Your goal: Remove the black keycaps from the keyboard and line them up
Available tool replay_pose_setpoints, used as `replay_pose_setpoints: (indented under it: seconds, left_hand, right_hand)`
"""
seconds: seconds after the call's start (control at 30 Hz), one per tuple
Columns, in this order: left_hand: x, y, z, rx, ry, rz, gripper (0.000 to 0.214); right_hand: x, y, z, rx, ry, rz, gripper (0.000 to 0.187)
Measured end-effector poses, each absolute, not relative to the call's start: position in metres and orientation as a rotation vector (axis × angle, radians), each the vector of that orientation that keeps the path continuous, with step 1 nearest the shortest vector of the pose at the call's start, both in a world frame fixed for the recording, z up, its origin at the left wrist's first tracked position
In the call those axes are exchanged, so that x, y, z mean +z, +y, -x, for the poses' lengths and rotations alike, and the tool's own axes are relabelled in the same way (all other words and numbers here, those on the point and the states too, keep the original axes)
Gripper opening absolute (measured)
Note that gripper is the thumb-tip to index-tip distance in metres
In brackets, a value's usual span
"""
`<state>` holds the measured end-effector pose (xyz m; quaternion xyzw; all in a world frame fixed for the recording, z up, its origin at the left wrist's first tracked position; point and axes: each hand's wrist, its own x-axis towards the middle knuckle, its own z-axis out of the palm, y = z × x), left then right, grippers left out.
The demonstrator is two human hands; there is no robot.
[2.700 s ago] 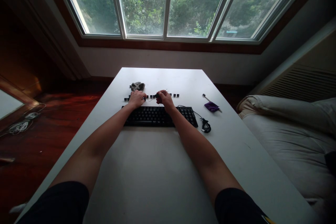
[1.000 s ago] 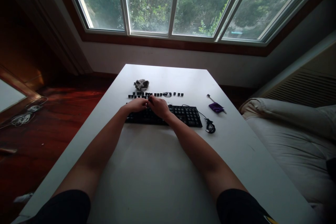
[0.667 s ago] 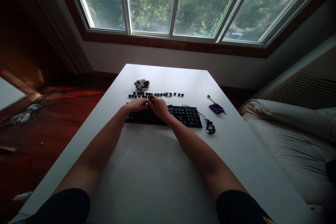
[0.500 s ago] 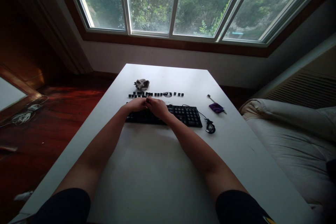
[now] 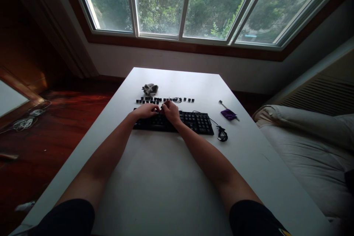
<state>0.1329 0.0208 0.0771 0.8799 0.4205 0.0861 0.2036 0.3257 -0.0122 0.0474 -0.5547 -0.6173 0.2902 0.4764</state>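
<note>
A black keyboard (image 5: 196,121) lies across the white table. My left hand (image 5: 146,110) is over its left part, fingers curled and thumb close to the fingertips; whatever may be between them is too small to make out. Just to the right, my right hand (image 5: 171,111) is closed in a pinch above the keys. A thin wire end shows at its fingertips, like that of a wire keycap puller, but most of it is hidden. Behind the keyboard, several loose black keycaps (image 5: 149,99) stand in rows.
A crumpled grey cloth (image 5: 150,89) lies behind the keycaps. To the right are a coiled black cable (image 5: 222,133), a purple cloth or pouch (image 5: 228,114) and a thin brush (image 5: 222,103). A beige sofa (image 5: 298,147) stands right of the table (image 5: 155,184).
My hands, together half a second ago, are now slightly apart. The right hand has turned upward and shifted a little right; the left stays over the keyboard.
</note>
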Motion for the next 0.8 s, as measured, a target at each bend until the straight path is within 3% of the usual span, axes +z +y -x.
replay_pose_setpoints:
  seconds: [0.1,0.6,0.8]
  left_hand:
    - [0.076,0.021,-0.133,0.253,1.160,-2.445,0.029]
    - [0.081,0.014,-0.139,0.396,1.019,-2.301,0.036]
    - [0.082,0.009,-0.146,0.467,0.952,-2.001,0.051]
  right_hand:
    - [0.043,-0.007,-0.327,0.909,-1.355,1.269,0.014]
    - [0.046,-0.006,-0.329,1.154,-1.224,0.890,0.036]
    - [0.055,-0.003,-0.335,1.174,-1.228,0.799,0.038]
